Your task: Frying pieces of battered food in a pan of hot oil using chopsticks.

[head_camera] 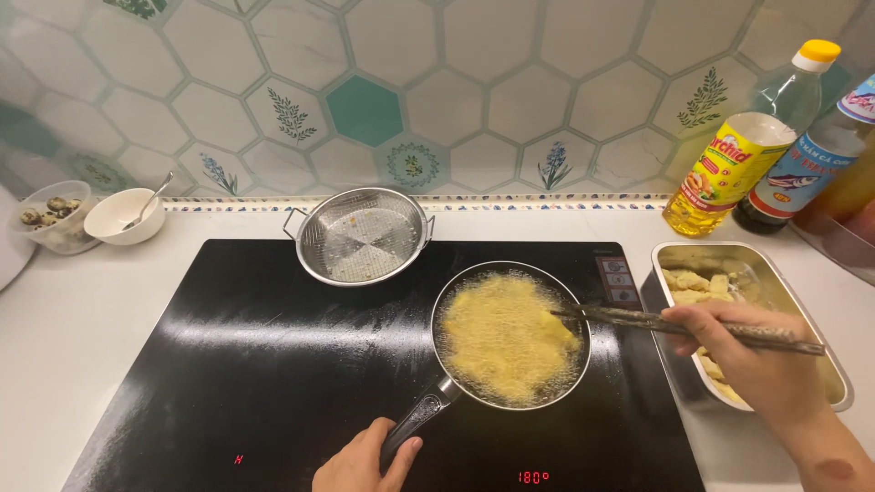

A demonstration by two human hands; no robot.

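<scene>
A small frying pan [510,339] full of bubbling yellow oil sits on the black induction hob [273,364]. My left hand [365,460] grips the pan's dark handle [421,415] at the bottom of the view. My right hand [747,351] holds a pair of dark chopsticks [674,323]; their tips reach into the right side of the pan, at a yellow piece of food [558,326] in the oil. Under my right hand stands a metal tray [843,383] with pale battered pieces.
A metal strainer basket [362,235] rests at the hob's back edge. At back left are a white bowl with a spoon [125,215] and a bowl of speckled eggs [50,214]. An oil bottle [743,146] and a dark sauce bottle [807,164] stand at back right.
</scene>
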